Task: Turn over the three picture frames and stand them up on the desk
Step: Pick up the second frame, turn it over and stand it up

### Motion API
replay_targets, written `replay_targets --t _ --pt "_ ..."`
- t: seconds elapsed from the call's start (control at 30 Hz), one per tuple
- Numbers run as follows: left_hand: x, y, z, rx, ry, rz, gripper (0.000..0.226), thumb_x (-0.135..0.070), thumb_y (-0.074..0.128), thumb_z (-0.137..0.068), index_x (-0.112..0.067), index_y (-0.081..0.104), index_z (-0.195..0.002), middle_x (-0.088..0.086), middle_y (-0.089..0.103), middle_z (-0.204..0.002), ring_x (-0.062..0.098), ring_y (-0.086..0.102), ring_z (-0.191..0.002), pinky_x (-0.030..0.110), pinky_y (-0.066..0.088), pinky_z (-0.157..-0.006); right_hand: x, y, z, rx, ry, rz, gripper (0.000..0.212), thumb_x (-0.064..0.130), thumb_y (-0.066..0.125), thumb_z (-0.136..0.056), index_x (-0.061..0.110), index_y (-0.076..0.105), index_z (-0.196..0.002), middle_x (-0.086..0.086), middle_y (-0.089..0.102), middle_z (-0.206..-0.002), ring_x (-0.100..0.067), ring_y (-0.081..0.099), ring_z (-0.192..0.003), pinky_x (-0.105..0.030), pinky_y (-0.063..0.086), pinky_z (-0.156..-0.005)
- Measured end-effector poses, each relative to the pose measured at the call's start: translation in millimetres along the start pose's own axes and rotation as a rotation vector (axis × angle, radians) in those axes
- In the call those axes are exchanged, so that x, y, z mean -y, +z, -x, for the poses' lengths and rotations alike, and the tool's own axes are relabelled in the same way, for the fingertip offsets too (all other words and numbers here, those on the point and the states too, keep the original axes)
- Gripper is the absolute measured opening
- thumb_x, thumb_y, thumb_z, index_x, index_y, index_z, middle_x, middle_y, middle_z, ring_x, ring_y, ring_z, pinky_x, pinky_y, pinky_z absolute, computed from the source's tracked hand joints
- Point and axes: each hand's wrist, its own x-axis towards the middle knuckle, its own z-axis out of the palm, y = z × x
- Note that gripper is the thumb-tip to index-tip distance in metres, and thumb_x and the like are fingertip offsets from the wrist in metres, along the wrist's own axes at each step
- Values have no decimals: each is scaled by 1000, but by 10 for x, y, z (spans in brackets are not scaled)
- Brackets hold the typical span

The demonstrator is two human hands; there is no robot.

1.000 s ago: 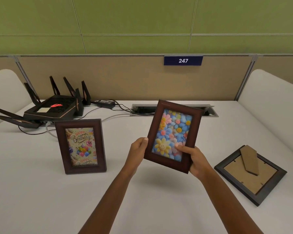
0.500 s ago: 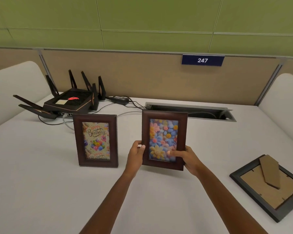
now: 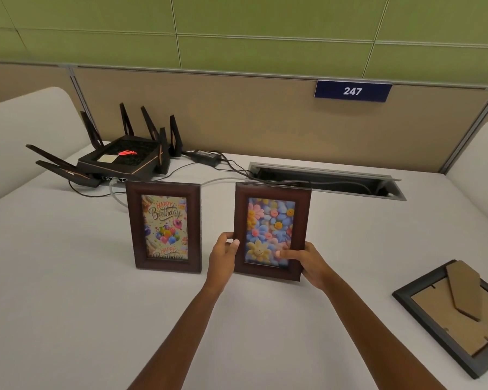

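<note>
A brown frame with a flower picture (image 3: 271, 209) stands upright at the desk's middle, its bottom edge down on the surface. My left hand (image 3: 223, 256) grips its lower left edge and my right hand (image 3: 307, 263) grips its lower right corner, thumb on the glass. To its left a brown frame with a birthday picture (image 3: 165, 228) stands upright on its own, apart from both hands. At the right a black frame (image 3: 459, 316) lies face down, its cardboard back and stand showing.
A black router with several antennas (image 3: 124, 157) sits at the back left, with a power brick (image 3: 206, 156) and cables running to an open cable slot (image 3: 327, 178) behind the frames. A beige partition with a "247" sign (image 3: 352, 91) closes the back.
The flower frame has gone from tilted in the air to upright with its base on the desk, next to the birthday frame. Both hands still hold it.
</note>
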Motion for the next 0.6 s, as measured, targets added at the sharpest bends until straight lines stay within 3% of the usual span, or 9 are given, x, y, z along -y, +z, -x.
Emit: replay_targets --t 0.07,0.23,0.4,0.6 --pt "13 -3 -4 -1 6 -6 32 -17 38 -97 -3 44 -125 22 56 -125 33 52 -118 46 47 -100 -26 -5 -10 -7 6 -2 32 0 67 -73 26 57 -91 6 65 -96 -13 64 -87 -32 52 -81" --pt "27 9 5 -1 8 -9 32 -19 39 -96 -4 44 -125 20 57 -125 31 53 -117 40 47 -97 -53 -26 11 -9 17 -12 33 1 68 -72 25 58 -91 7 67 -95 -13 65 -86 -23 56 -69" --pt "42 8 36 -5 18 -22 34 -21 40 -96 -2 44 -124 21 57 -125 31 53 -117 40 46 -97 -37 -27 32 -6 17 9 37 3 68 -74 24 54 -102 2 63 -105 -21 61 -100 -40 49 -92" --pt "103 58 96 -29 45 -93 35 -21 42 -96 -3 42 -126 19 57 -125 31 54 -116 29 46 -87 -47 -26 148 -9 -14 87 34 7 65 -78 23 51 -105 1 60 -108 -16 60 -96 -28 52 -83"
